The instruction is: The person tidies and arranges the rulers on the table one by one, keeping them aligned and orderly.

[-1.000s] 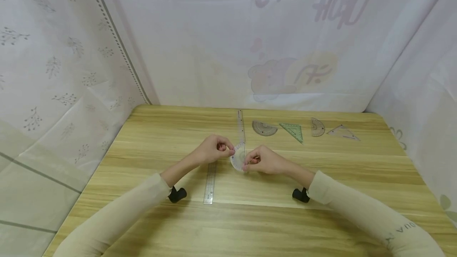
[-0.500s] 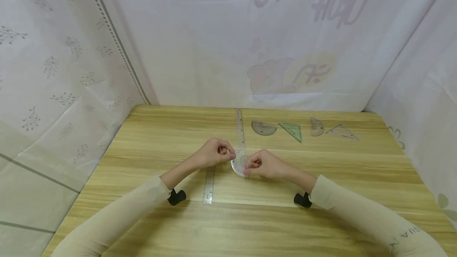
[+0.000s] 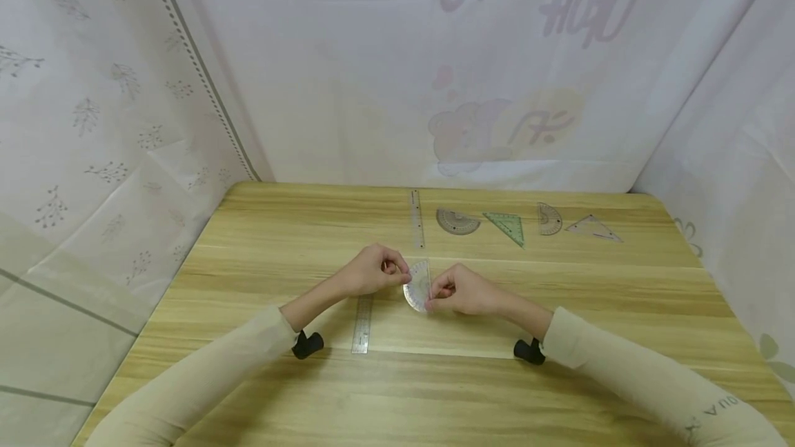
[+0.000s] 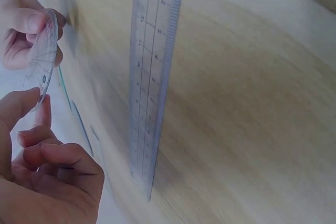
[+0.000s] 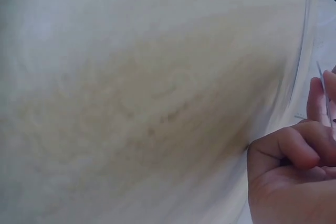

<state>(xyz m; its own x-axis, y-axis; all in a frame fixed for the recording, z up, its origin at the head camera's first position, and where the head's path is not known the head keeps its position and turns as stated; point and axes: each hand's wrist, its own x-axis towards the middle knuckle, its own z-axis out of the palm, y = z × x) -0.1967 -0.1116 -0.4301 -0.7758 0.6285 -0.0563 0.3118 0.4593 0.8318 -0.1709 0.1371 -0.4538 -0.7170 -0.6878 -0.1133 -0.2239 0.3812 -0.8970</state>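
Observation:
A clear protractor (image 3: 417,285) is held between both hands near the middle of the table, its straight edge to the right. My left hand (image 3: 376,270) pinches its curved left side with thumb and forefinger. At its lower right corner my right hand (image 3: 464,290) pinches the straight edge. The left wrist view shows the protractor (image 4: 44,56) tilted above the tabletop, between the left hand (image 4: 47,171) and the right hand (image 4: 26,27). Below the left hand lies a clear ruler (image 3: 361,326), seen large in the left wrist view (image 4: 149,77).
Along the back of the table (image 3: 279,226) lie another ruler (image 3: 417,219), a grey protractor (image 3: 457,222), a green set square (image 3: 508,228), a second protractor (image 3: 549,219) and a clear set square (image 3: 593,228). Patterned cloth (image 3: 348,74) hangs behind.
Both hands have moved slightly toward the near side with the protractor between them. It now stands apart from the far ruler's lower end in the head view.

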